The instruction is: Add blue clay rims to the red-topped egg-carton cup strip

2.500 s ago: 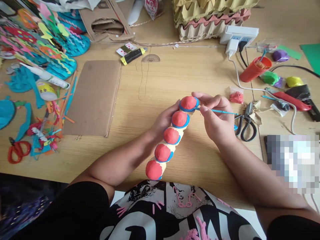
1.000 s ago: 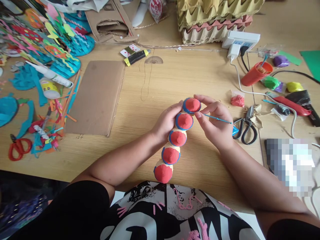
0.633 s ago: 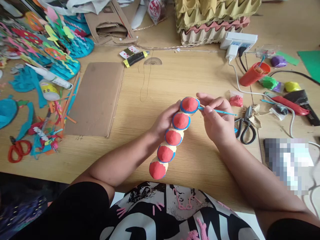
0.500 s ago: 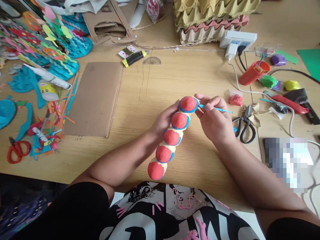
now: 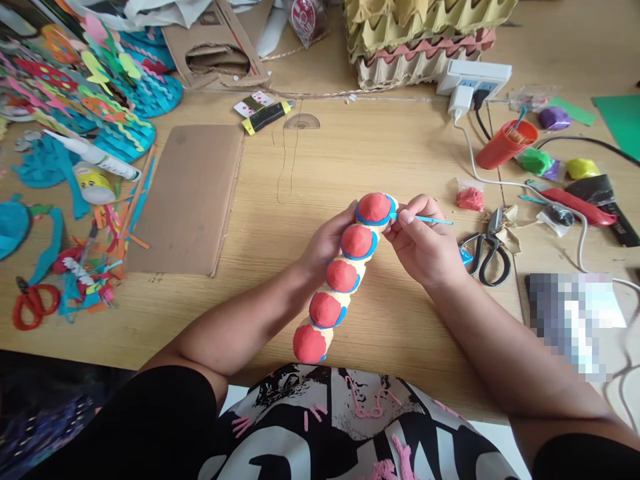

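Note:
My left hand [image 5: 334, 241] is closed round the far end of a strip of egg carton cups [image 5: 367, 262], held up above the table. Red clay covers the tops of the cups, and blue bands ring them, fuller at the far end than at the near end. Between the thumb and fingers of my right hand [image 5: 423, 233] is a thin blue clay tool [image 5: 430, 219]. Its tip meets the blue band on the farthest cup. The fingers of my left hand are partly hidden behind the strip.
Black-handled scissors [image 5: 493, 250] and a bag of red clay [image 5: 470, 196] lie to the right, near an orange cup [image 5: 507, 145]. On the left are a cardboard sheet [image 5: 185, 200], paper scraps and red scissors [image 5: 34, 305]. Egg trays [image 5: 425, 40] and a power strip [image 5: 474, 78] stand behind.
My right hand has moved slightly left with the clay tool, bringing its tip onto the blue band, and its fingers have curled in. The egg carton strip is nearly still.

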`<state>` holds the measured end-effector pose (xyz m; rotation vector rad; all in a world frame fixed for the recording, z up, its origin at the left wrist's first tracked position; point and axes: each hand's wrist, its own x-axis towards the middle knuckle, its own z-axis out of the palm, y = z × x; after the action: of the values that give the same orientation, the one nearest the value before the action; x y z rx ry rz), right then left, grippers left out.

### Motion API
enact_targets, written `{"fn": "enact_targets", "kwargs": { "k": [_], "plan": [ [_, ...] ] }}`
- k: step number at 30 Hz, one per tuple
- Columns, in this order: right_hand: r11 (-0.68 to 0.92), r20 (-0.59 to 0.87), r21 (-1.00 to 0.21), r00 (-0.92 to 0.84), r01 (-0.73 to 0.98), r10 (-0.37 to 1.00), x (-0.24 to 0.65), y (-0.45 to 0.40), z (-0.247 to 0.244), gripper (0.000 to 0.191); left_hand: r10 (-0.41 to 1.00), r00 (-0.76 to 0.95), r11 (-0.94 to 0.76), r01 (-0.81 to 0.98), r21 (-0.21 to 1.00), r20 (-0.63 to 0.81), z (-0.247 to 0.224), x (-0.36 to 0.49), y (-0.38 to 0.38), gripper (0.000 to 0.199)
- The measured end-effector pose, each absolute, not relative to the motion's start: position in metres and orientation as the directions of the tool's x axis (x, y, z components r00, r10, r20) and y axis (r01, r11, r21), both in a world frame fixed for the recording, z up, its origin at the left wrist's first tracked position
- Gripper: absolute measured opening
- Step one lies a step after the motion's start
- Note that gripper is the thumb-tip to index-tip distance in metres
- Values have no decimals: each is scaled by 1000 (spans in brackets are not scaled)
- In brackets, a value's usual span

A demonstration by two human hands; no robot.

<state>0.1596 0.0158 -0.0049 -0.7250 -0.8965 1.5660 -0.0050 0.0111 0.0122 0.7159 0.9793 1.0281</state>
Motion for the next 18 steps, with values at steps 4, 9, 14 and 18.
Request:
{"fn": "enact_targets", "kwargs": {
  "k": [4, 9, 14, 18],
  "plan": [
    [-60, 51, -861, -202, -505, 978, 161, 16, -5, 34, 896, 259, 439, -388, 810, -362, 14, -5, 9, 56],
    [73, 153, -909, -165, -410, 974, 160, 15, -10, 27, 865, 247, 502, -379, 778, -438, 17, -7, 5, 57],
    [250, 271, -939, -62, -238, 961, 159, 11, -13, 21, 842, 258, 539, -396, 743, -473, 19, -6, 3, 56],
    [323, 327, -941, -21, -103, 945, 159, 7, -13, 20, 824, 290, 567, -415, 712, -487, 20, -2, 4, 56]
  ]
}}
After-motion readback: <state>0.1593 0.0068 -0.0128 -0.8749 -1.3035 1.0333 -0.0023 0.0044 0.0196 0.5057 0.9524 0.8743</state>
